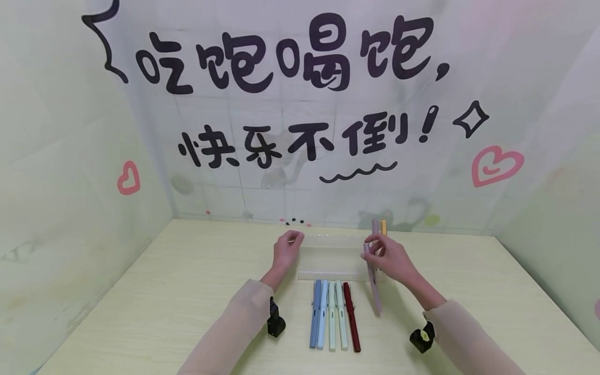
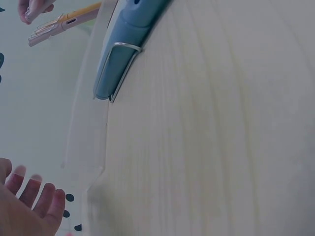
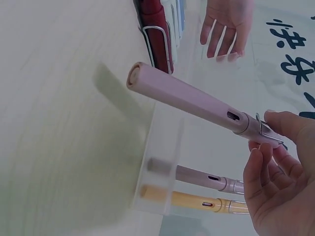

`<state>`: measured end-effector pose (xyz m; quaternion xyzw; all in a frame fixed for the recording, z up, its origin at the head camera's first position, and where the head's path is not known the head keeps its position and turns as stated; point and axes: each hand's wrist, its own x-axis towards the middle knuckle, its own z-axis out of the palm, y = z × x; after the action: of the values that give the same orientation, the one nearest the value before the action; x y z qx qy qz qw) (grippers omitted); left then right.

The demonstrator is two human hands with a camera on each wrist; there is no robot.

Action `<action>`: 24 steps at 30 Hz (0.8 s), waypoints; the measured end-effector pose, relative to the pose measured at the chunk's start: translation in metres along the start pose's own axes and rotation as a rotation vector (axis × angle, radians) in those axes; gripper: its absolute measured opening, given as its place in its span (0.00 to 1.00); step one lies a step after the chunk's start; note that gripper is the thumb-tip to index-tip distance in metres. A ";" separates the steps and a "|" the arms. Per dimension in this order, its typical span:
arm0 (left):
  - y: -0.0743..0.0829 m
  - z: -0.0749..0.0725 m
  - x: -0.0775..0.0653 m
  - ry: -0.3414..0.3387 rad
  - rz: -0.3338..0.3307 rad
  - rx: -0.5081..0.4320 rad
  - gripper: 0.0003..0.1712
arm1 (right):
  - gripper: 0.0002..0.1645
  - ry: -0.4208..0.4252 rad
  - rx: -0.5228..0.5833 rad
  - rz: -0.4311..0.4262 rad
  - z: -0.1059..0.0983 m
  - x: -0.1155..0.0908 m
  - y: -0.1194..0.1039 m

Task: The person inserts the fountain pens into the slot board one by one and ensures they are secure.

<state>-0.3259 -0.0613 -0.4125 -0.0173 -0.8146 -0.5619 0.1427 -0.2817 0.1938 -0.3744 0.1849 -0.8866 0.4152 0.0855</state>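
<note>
My left hand (image 1: 286, 251) holds the upper left corner of a translucent plastic pen holder (image 1: 328, 275), with its fingertips right at the edge. A light pink-purple pen (image 3: 187, 101) is pinched near its clip end between the thumb and fingers of my right hand (image 1: 390, 255). It slants in front of the holder's right end, its plain end pointing down toward the table. Behind it, a mauve pen (image 3: 199, 177) and a yellow pen (image 3: 189, 199) stand side by side in the holder, their lower ends seen through the front strip.
In front of the holder several pens lie in a row on the pale wood table (image 1: 178, 312): a dark blue pen (image 1: 315, 315), a light blue pen (image 1: 322, 315), two pale green ones and a dark red pen (image 1: 352, 317). A printed wall sheet (image 1: 281, 203) rises behind.
</note>
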 end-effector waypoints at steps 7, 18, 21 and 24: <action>0.001 0.001 0.000 -0.002 -0.011 0.000 0.14 | 0.17 0.050 -0.050 -0.005 -0.008 0.009 -0.005; 0.001 0.001 0.000 0.005 -0.013 -0.005 0.13 | 0.18 0.098 -0.050 -0.029 -0.018 0.019 -0.010; 0.000 0.001 0.001 0.002 -0.015 -0.004 0.14 | 0.18 0.125 -0.035 -0.017 -0.020 0.021 -0.010; 0.000 0.001 0.001 -0.002 -0.008 -0.002 0.14 | 0.17 0.163 -0.014 -0.013 -0.021 0.023 -0.011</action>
<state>-0.3271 -0.0608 -0.4125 -0.0145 -0.8144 -0.5631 0.1398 -0.2982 0.1977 -0.3466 0.1554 -0.8783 0.4223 0.1614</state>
